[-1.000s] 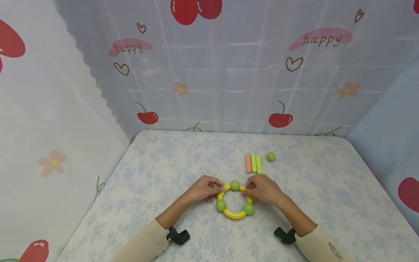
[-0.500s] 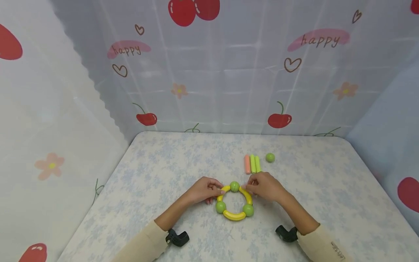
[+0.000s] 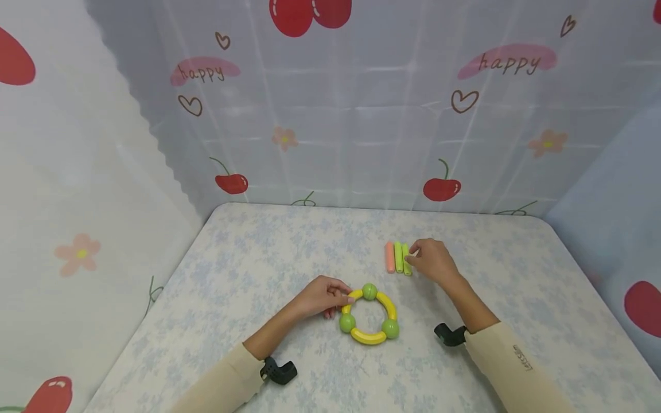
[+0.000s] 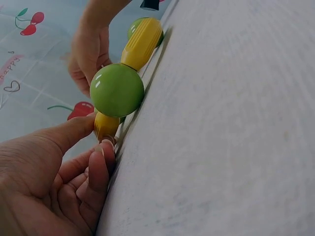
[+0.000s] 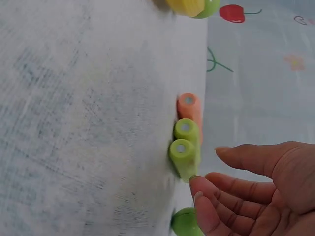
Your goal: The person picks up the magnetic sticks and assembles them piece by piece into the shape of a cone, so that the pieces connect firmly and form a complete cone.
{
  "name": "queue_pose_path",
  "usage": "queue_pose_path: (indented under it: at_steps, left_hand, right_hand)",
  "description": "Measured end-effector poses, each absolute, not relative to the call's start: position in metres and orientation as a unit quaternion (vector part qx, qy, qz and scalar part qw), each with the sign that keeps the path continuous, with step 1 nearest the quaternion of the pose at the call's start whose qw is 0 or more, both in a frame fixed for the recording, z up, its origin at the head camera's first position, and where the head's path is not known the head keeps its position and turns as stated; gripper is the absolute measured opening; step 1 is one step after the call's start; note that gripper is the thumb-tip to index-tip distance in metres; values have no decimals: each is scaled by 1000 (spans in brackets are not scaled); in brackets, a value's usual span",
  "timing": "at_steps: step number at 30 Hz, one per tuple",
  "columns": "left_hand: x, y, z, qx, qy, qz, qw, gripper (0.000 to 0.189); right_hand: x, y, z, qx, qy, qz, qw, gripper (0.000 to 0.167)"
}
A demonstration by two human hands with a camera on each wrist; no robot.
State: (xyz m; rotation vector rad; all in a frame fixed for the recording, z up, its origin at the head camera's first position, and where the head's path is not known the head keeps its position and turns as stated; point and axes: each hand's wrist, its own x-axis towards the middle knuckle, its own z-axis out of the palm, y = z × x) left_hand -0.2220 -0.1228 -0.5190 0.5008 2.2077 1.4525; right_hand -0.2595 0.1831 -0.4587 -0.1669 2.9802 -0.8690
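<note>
A ring of yellow curved rods (image 3: 369, 337) and green balls (image 3: 391, 328) lies on the table. My left hand (image 3: 321, 297) pinches the yellow rod at the ring's upper left; the left wrist view shows thumb and fingertips on that rod (image 4: 106, 125), beside a green ball (image 4: 117, 90). Further back, my right hand (image 3: 434, 261) reaches over the rightmost light-green rod (image 3: 407, 267). In the right wrist view its thumb stands apart from the fingers, with fingertips right at the side of this rod (image 5: 182, 153).
Beside that rod lie another light-green rod (image 3: 399, 258) and a salmon-pink rod (image 3: 389, 257), side by side. A loose green ball (image 5: 186, 222) sits by the right fingertips, hidden behind the hand in the head view. A printed curtain (image 3: 330, 143) stands behind the table.
My right hand has let go of the ring's upper-right yellow rod and moved back and right to the straight rods. My left hand stays on the ring.
</note>
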Motion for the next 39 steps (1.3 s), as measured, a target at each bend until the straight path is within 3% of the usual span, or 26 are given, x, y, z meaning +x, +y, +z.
queue_pose_path:
  at_steps: [7, 19, 26, 39]
  left_hand:
    - [-221, -122, -520, 181, 798, 529, 226, 28]
    - [-222, -122, -518, 183, 796, 531, 226, 28]
    - [-221, -123, -519, 182, 796, 532, 222, 26]
    - [-222, -123, -519, 180, 797, 532, 223, 26]
  right_hand:
    - [-272, 178, -471, 0, 964, -261, 52, 26]
    - [-272, 182, -474, 13, 959, -276, 65, 20]
    - [-256, 184, -465, -8, 953, -302, 34, 34]
    - [-225, 168, -465, -97, 907, -407, -55, 27]
